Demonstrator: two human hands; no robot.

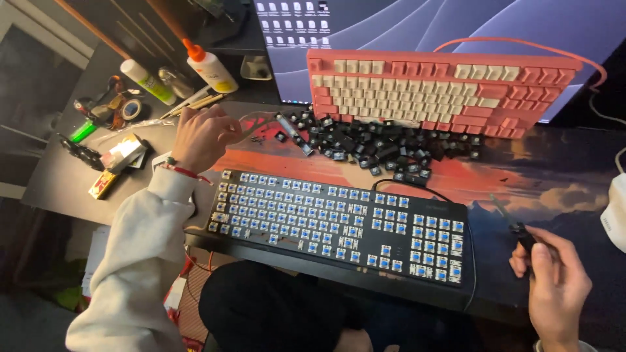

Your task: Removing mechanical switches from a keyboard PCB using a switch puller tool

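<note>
A black keyboard [339,225] with its keycaps off and blue switches showing lies across the desk's near edge. My left hand [202,137] hovers just beyond its top left corner, fingers curled around a thin wire tool that is hard to make out. My right hand [554,280] is to the right of the keyboard and grips a small black tool [523,236] with a thin tip pointing up and left. A pile of loose black keycaps [372,143] lies behind the keyboard. A pink and cream keyboard [437,91] leans against the monitor [417,26].
A desk mat [521,176] with a sunset picture covers the desk. At the back left stand a white glue bottle [210,66] with an orange tip, a white and green tube [149,81], tape rolls [127,109] and small packets [117,163]. A white object [616,212] sits at the right edge.
</note>
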